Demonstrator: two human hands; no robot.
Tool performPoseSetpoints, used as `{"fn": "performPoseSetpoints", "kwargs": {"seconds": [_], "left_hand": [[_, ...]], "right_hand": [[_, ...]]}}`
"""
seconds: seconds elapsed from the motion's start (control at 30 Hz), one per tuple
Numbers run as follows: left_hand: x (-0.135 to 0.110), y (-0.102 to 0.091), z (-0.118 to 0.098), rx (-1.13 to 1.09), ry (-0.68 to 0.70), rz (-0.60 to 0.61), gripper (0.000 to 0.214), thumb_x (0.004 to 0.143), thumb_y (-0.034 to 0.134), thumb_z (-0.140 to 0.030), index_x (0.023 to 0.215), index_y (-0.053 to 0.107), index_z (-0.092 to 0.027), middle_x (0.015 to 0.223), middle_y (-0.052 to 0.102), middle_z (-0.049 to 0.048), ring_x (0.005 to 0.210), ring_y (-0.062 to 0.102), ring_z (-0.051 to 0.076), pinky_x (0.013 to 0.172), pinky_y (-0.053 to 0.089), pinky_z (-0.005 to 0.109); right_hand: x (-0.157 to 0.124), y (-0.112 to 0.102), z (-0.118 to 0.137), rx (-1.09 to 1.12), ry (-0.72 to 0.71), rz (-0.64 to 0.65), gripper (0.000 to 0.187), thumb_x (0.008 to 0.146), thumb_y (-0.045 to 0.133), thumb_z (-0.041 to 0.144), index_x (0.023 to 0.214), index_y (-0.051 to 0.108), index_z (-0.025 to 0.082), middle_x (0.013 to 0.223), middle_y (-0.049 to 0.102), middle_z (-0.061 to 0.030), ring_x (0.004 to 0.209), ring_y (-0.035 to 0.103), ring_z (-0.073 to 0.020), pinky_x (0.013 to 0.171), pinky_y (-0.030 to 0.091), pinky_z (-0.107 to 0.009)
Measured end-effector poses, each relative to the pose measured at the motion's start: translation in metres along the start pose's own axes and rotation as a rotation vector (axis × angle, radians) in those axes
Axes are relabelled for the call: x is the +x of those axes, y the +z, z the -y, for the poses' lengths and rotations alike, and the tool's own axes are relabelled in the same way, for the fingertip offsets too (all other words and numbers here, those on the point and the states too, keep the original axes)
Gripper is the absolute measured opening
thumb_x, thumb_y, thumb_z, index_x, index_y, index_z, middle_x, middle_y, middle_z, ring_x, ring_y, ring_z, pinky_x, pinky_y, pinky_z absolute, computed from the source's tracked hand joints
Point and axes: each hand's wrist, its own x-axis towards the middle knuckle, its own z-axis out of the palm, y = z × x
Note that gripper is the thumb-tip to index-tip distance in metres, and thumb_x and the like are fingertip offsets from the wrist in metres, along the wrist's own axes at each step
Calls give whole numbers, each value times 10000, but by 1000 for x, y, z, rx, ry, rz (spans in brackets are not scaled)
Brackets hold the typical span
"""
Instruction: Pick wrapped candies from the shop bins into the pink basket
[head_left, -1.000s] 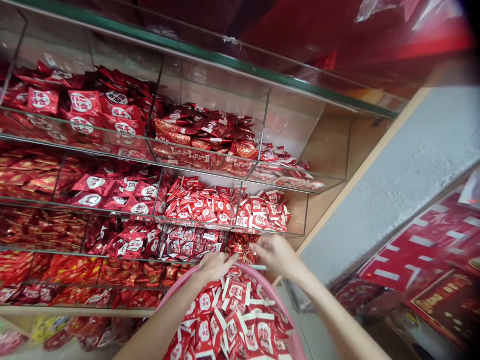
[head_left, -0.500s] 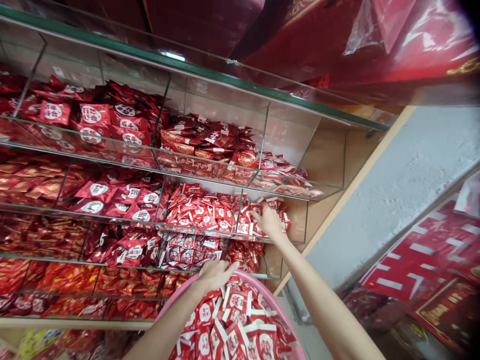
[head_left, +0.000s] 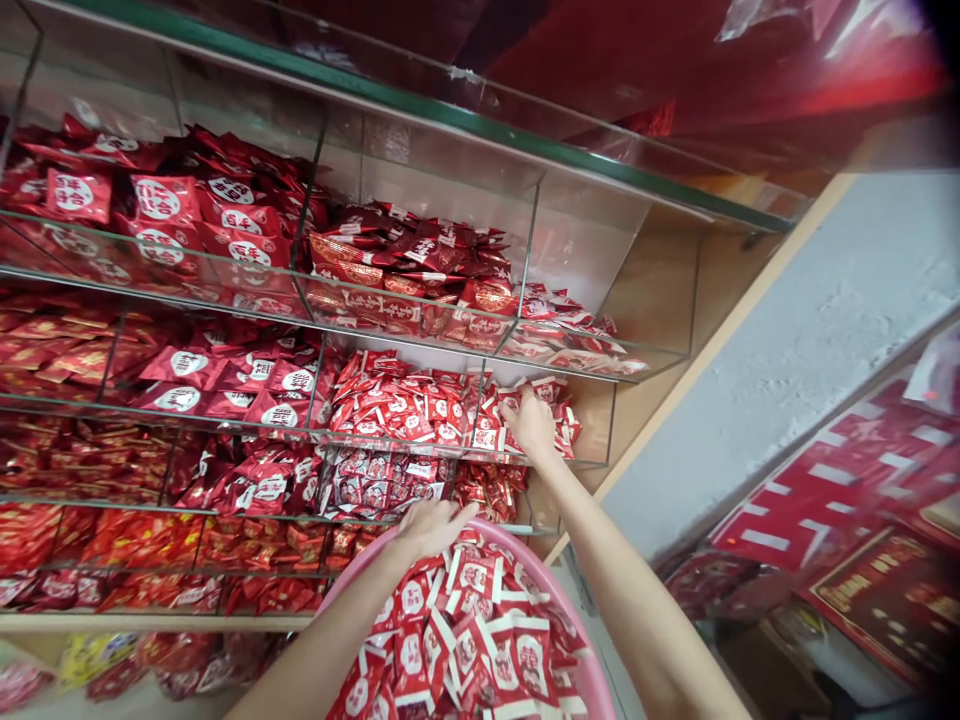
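Note:
My right hand (head_left: 532,425) reaches into a shelf compartment of small red-and-white packets (head_left: 489,432). Its thumb stands apart from the fingers and touches the packets; I see none held, though the fingertips are partly hidden. Below, my left hand (head_left: 433,528) grips the far rim of a pink basin (head_left: 551,577), thumb stretched along it and some fingers hidden. Red-and-white packets (head_left: 472,640) of similar look heap inside the basin, which sits close in front of the shelves between my forearms.
Glass-fronted compartments (head_left: 405,318) hold many red packets on several levels to the left. A green-edged glass shelf (head_left: 420,110) runs overhead, with large red packages above. At right stand a wooden side panel (head_left: 675,370), a grey wall (head_left: 817,330) and red goods (head_left: 810,490).
The view has shifted slightly, so shelves and basin sit a little higher. My right hand stays at the same compartment, fingers slightly more bent. My left hand keeps its place on the rim.

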Motion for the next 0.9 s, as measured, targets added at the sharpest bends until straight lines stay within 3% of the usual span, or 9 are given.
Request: {"fn": "performPoseSetpoints", "kwargs": {"seconds": [0.17, 0.33, 0.53, 0.67, 0.9], "left_hand": [[0, 0, 0, 5, 9, 9, 786, 792, 19, -676, 742, 643, -201, 728, 660, 71, 709, 616, 220, 665, 432, 322], [-1, -2, -1, 28, 21, 13, 787, 793, 25, -677, 782, 654, -204, 785, 672, 84, 757, 620, 239, 710, 431, 346], [1, -1, 0, 13, 21, 19, 806, 773, 12, -701, 733, 647, -207, 732, 660, 72, 728, 612, 240, 709, 424, 350], [2, 0, 1, 18, 30, 23, 807, 771, 10, -704, 715, 641, -204, 728, 657, 70, 729, 610, 242, 727, 418, 360], [1, -1, 0, 10, 27, 24, 804, 772, 25, -704, 771, 656, -207, 752, 666, 78, 749, 618, 247, 701, 425, 343]], "right_hand": [[1, 1, -2, 112, -30, -105, 450, 828, 426, 417, 1195, 408, 157, 1015, 608, -137, 890, 582, -263, 703, 395, -321], [-1, -8, -7, 402, -27, -227, 462, 785, 451, 508, 1050, 507, 133, 887, 636, -116, 753, 586, -218, 680, 407, -299], [-43, -36, -21, 706, -85, -253, 507, 761, 499, 509, 1128, 455, 163, 984, 605, -81, 615, 521, -121, 629, 429, -262], [-87, -49, -35, 739, -106, -70, 496, 758, 526, 487, 1142, 458, 181, 935, 601, -63, 572, 490, -108, 571, 417, -252], [-141, -53, -58, 546, -265, 481, 440, 793, 497, 461, 1158, 478, 217, 941, 609, -39, 594, 510, -115, 573, 409, -244]]}}
